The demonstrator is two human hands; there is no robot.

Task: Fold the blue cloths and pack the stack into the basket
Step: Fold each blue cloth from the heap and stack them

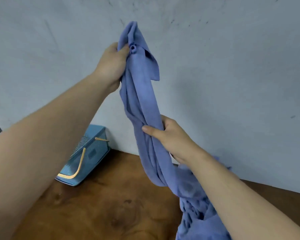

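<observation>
A blue cloth (140, 94) hangs bunched and stretched tall in front of the wall. My left hand (111, 64) grips it near its top end, raised high. Lower down, my right hand (166, 135) is curled round the bunched middle of the same cloth. Below my right forearm the cloth runs down into a heap of blue cloth (196, 215) on the table's right side. The blue mesh basket (92, 153) with tan handles stands at the back left of the table against the wall, partly hidden by my left forearm.
A brown wooden table (102, 208) fills the lower view. A pale grey scuffed wall (232, 75) rises directly behind it. A dark object shows at the far left edge.
</observation>
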